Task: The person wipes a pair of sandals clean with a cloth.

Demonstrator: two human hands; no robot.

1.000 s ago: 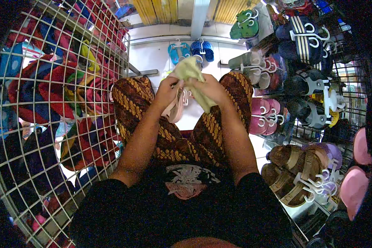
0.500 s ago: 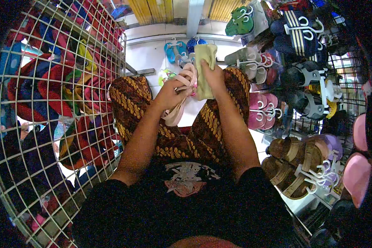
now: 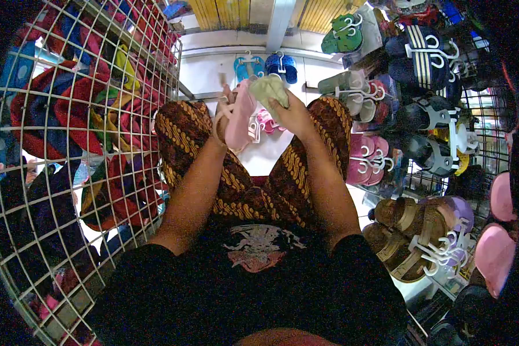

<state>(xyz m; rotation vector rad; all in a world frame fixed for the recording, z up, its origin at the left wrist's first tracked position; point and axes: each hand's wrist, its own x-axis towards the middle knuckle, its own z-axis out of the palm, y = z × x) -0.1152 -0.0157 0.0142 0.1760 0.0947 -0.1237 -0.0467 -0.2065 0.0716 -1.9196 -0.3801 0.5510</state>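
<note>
A pink strappy sandal (image 3: 242, 118) is tilted up between my knees, its sole side toward the right. My left hand (image 3: 220, 137) grips it from the left, and the sandal and its straps cover most of the fingers. My right hand (image 3: 294, 117) is closed around a folded pale green cloth (image 3: 267, 93). The cloth lies against the upper right of the sandal.
Blue sandals (image 3: 281, 67) and turquoise flip-flops (image 3: 248, 66) lie on the white floor ahead, pink footwear (image 3: 263, 121) nearer. A wire grid (image 3: 106, 151) with colourful footwear behind it stands left. Brown sandals (image 3: 406, 236) and other pairs on hangers crowd the right.
The sandal has turned from straps-up to showing its sole side, and moved left. The cloth, more bunched now, has shifted left and tilted. My view has moved slightly.
</note>
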